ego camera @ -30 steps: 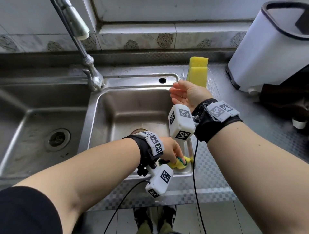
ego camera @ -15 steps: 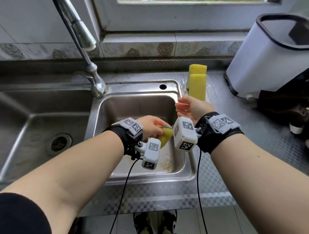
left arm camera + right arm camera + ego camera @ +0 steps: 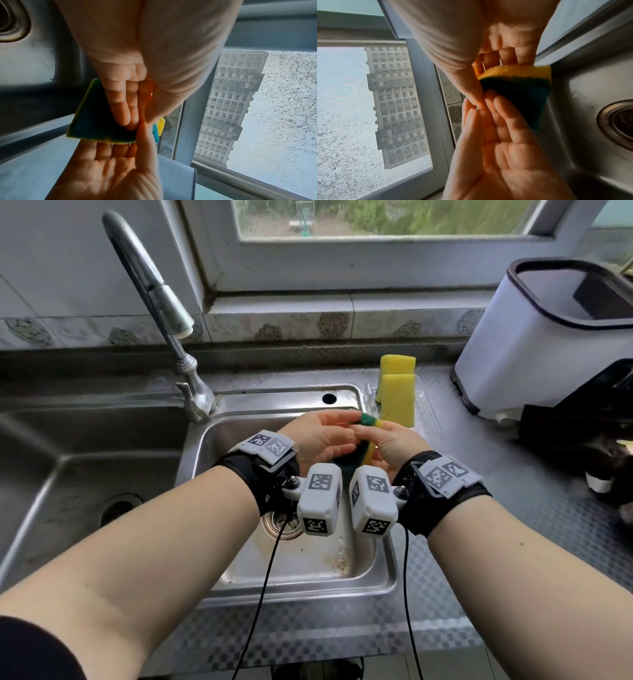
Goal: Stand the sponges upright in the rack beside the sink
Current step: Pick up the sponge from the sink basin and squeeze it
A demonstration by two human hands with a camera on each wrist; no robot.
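A yellow sponge with a dark green scouring side (image 3: 367, 420) is held in the air over the small sink basin (image 3: 239, 440), between both hands. My left hand (image 3: 337, 428) lays its fingers (image 3: 123, 108) on the green face (image 3: 96, 119), thumb on the other side. My right hand (image 3: 383, 436) pinches the same sponge (image 3: 522, 86), its thumb on the green side and its fingers behind the yellow. Just beyond, two yellow sponges (image 3: 397, 402) stand upright in a clear rack (image 3: 424, 412) to the right of the sink.
A tall curved faucet (image 3: 154, 292) rises at the back left of the basin. A larger basin (image 3: 68, 474) lies to the left. A white bin with a black rim (image 3: 541, 344) and dark items (image 3: 582, 433) stand on the counter, right of the rack.
My left hand has lifted the sponge from the basin's front edge up to my right hand, which now also holds it. The view has tilted upward.
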